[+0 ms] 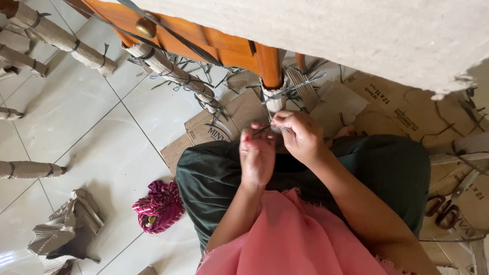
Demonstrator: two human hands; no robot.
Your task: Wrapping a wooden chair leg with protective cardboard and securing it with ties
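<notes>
a seated person's left hand [257, 155] and right hand [300, 136] are pinching a thin strap [291, 88] at a cardboard-wrapped furniture leg [274, 97] above a tiled floor [81, 127].

The white tiled floor [81, 109] bears flattened cardboard [224, 122], a striped cloth bundle [159, 206] and crumpled paper [63, 231].

The chair leg [269, 63] is showing a warm orange wood, with a brass-coloured knob [146, 27] gleaming on the rail above it, and its lower end is wearing a wrap [274, 99] of pale grey-brown corrugated cardboard. The straps [293, 87] are looking dark grey to black. The floor [76, 117] is shining in off-white tiles crossed by thin grey lines, and flat cardboard sheets [377, 97] are lying tan with dark printing. The trousers [214, 173] are appearing deep green, the shawl [295, 239] salmon pink. A bundle of cloth [159, 206] is glowing magenta with thin pale stripes. The left hand [257, 158] is wearing red nail polish.
</notes>
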